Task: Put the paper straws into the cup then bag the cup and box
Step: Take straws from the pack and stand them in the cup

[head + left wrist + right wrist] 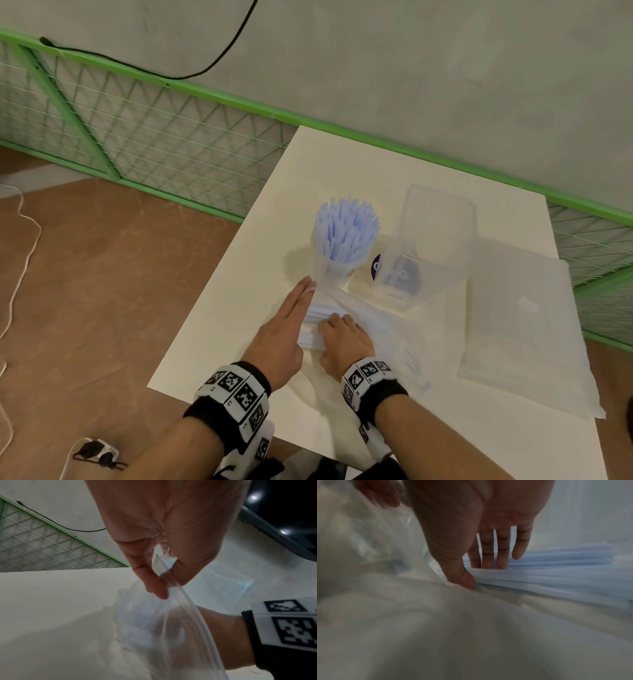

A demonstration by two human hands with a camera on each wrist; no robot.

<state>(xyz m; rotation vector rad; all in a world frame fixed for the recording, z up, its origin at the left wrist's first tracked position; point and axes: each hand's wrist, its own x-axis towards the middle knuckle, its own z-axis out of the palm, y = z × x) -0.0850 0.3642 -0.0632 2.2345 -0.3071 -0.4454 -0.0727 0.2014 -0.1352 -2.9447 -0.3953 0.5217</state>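
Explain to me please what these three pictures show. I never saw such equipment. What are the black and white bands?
There is no machine: a person works with bare hands. The patterned bands sit on the wrists. One picture comes from a camera on the head, the other two from cameras on each wrist. On the white table stand a clear cup full of pale blue straws and an open clear box; flat plastic bags lie at the right. The left hand pinches the edge of a clear bag. The right hand reaches into it for more straws.
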